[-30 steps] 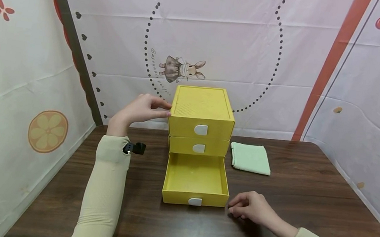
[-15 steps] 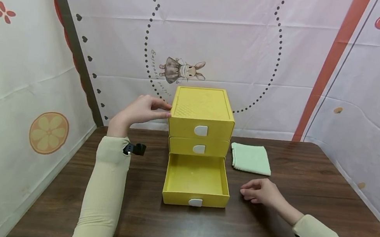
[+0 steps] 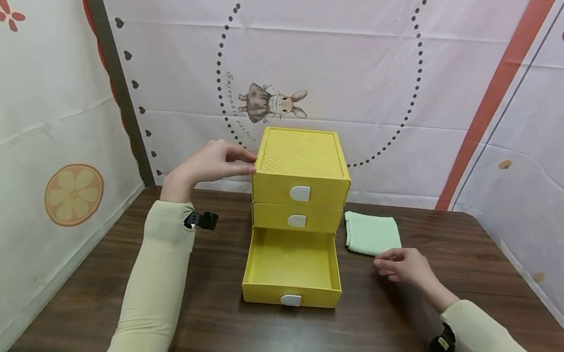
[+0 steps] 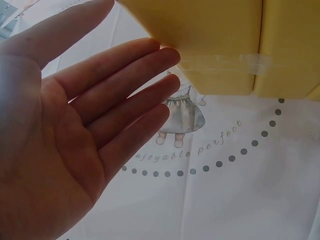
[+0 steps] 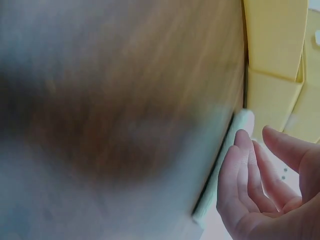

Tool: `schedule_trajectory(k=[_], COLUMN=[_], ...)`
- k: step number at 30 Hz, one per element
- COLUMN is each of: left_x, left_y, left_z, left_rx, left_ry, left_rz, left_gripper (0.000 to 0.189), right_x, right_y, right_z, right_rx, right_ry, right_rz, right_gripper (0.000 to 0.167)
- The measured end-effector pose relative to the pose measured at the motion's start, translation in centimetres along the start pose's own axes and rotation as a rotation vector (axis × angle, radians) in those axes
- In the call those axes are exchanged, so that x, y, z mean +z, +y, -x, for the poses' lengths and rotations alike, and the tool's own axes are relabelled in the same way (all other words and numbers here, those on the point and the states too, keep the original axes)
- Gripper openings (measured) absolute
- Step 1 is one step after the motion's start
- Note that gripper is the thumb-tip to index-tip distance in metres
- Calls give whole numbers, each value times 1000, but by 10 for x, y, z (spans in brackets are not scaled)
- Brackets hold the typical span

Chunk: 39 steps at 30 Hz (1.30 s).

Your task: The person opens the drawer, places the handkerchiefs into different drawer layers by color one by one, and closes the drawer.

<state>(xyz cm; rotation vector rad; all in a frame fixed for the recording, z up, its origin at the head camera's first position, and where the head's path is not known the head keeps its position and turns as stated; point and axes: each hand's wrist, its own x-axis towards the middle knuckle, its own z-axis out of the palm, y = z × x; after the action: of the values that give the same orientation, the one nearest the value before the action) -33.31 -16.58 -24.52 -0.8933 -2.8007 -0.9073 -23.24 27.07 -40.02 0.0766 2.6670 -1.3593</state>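
A yellow three-drawer desktop cabinet (image 3: pixel 305 153) stands in the middle in the head view. Its bottom drawer (image 3: pixel 295 262) is pulled out and bare inside, while the two upper drawers are closed. My left hand (image 3: pixel 210 162) touches the cabinet's upper left side with its fingertips. In the left wrist view its fingers (image 4: pixel 127 70) are nearly straight. A folded pale green cloth (image 3: pixel 370 232) lies to the right of the cabinet. Right at the cloth's near edge is my right hand (image 3: pixel 407 266), holding nothing, its fingers (image 5: pixel 235 175) loosely bent and thumb apart.
Everything rests on a dark wooden table (image 3: pixel 253 341). A printed fabric backdrop (image 3: pixel 335 72) closes off the back and both sides. The open drawer sticks out toward the front.
My right hand has moved from beside the open drawer's front corner back and to the right, up to the cloth. The left hand keeps its place on the cabinet.
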Motion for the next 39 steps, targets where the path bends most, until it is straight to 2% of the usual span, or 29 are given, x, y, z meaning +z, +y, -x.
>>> schedule_trajectory(k=[15,24,31,39], left_x=[0,0,0,-1], left_y=[3,2,2,1], left_z=[2,2,1,0], left_rx=[3,3,8,6], left_ry=[-1,-2,3,-1], left_rz=[4,11,-1,6], left_gripper=[43,43,42,44], right_x=[-29,-37,-44,-50], right_y=[3,6,11,23], right_z=[-22,-36,-45,-58], right_rx=[-101,-105,-62,-30], right_ry=[129,180,175,96], right_rz=[206,221,191,137], right_gripper=[34,34,40,47])
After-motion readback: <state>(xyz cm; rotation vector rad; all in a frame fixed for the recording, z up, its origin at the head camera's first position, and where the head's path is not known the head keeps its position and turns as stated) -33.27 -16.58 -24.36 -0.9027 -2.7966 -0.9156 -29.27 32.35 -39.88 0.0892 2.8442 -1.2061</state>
